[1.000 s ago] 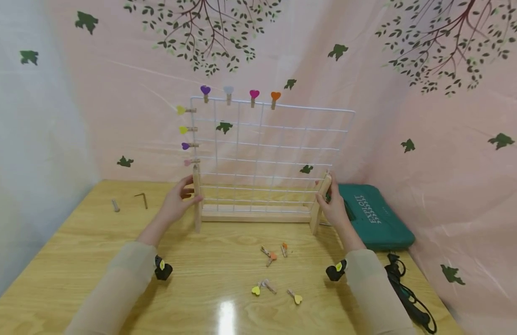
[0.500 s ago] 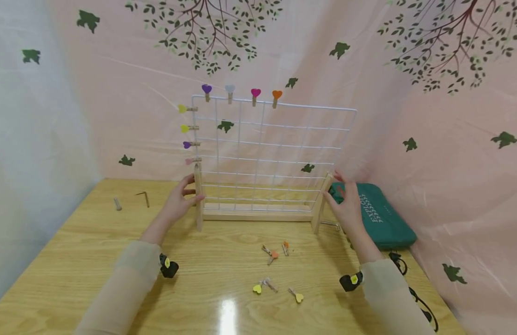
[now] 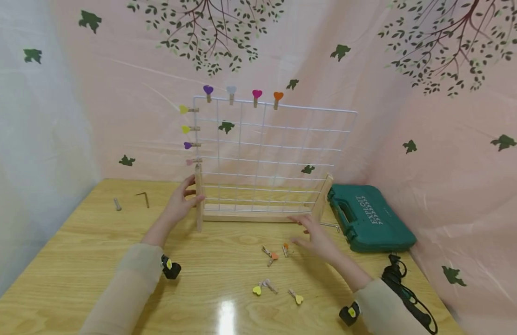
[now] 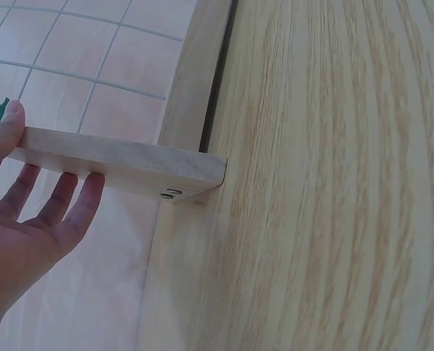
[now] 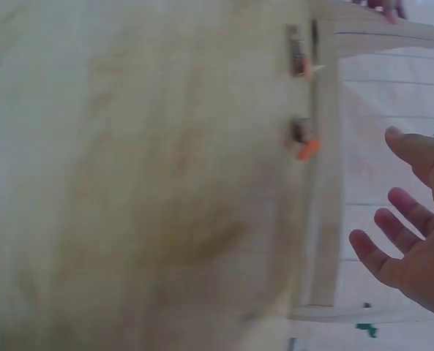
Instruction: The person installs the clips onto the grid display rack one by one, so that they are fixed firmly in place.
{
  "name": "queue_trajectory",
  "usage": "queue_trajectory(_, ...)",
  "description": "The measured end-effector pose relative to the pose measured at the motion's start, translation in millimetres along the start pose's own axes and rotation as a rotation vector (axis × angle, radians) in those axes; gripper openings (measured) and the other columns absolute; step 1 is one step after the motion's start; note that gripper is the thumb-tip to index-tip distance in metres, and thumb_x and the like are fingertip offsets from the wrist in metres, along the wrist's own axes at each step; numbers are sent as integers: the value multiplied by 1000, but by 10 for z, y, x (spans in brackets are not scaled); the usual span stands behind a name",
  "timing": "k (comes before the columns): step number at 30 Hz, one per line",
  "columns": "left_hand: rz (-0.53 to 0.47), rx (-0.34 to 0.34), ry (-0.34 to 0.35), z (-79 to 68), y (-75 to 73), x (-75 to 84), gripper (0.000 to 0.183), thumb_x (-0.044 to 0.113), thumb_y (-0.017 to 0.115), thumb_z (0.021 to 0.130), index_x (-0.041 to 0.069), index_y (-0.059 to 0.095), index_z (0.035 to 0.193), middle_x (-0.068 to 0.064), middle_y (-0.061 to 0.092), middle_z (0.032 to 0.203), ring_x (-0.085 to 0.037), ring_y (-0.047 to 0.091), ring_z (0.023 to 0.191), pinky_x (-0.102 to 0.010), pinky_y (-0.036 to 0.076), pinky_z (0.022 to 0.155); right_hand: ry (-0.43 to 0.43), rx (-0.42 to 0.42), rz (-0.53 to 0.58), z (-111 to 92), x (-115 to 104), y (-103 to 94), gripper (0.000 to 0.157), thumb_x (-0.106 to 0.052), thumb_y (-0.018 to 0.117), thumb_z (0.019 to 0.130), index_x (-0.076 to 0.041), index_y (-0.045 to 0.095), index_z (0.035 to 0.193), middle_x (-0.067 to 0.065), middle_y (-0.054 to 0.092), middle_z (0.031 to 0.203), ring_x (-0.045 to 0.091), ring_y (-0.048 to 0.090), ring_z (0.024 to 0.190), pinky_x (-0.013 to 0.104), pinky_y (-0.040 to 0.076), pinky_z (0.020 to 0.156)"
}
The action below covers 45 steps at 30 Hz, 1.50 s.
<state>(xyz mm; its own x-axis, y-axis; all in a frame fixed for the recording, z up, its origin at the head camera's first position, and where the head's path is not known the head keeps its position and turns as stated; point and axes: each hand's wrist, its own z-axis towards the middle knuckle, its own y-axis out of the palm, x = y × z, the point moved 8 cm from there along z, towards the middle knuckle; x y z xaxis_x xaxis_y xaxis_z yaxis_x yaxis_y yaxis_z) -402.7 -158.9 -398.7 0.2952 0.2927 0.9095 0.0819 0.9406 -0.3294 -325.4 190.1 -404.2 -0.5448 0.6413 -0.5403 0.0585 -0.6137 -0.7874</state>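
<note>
- Left arm (image 3: 124, 288): slants forward and inward from the lower edge of the head view, a pale sleeve (image 3: 143, 263) ending just short of the bare wrist (image 3: 154, 233).
- Left grip (image 3: 178, 203): in a hold, thumb (image 4: 10, 128) opposed to the slightly bent fingers (image 4: 85, 208), which are spread a little apart.
- Right arm (image 3: 373, 298): comes in from the lower right, angled forward and to the left.
- Right grip (image 3: 318, 238): nearer the body than the left, fingers (image 5: 378, 259) relaxed and parted, thumb (image 5: 418, 152) well away from them.
</note>
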Motion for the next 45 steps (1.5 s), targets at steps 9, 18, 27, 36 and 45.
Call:
queue_trajectory(9, 20, -7, -24, -5, -11, 1, 73, 16, 60, 85, 16, 15, 143, -18, 25, 141, -40, 39, 118, -44, 50, 81, 30, -206, 23, -34, 242, 410, 32, -23, 65, 81, -14, 60, 111, -2, 57, 105, 15, 52, 98, 35, 46, 84)
queue_trajectory(18, 10, -13, -20, 15, -3, -12, 73, 17, 60, 85, 17, 16, 143, -18, 25, 142, -40, 38, 119, -44, 50, 80, 36, -214, 44, 61, 250, 439, 12, -21, 64, 82, -16, 69, 91, -6, 61, 92, 13, 55, 89, 31, 48, 77)
queue_trajectory(27, -2, -3, -31, -3, -14, 1, 71, 14, 59, 86, 17, 17, 143, -16, 26, 141, -38, 38, 118, -42, 51, 79, 140, -257, 143, 123, 195, 432, 9, -18, 66, 81, -12, 68, 88, -3, 66, 85, 9, 60, 79, 22, 50, 65)
queue_trajectory(36, -28, -9, -42, 0, 1, -38, 74, 23, 62, 84, 19, 18, 143, -13, 26, 142, -36, 39, 118, -41, 51, 79, 108, -204, 211, 374, -268, -92, 14, -17, 64, 82, -7, 65, 92, 4, 65, 83, 13, 62, 69, 28, 54, 61)
queue_trajectory(45, -41, -8, -36, -7, 0, -21, 75, 21, 62, 84, 16, 17, 143, -15, 25, 142, -38, 39, 118, -40, 52, 78, 41, -30, 208, 794, -854, -1148, 17, -20, 63, 83, -10, 67, 95, 5, 62, 96, 21, 62, 75, 28, 54, 63)
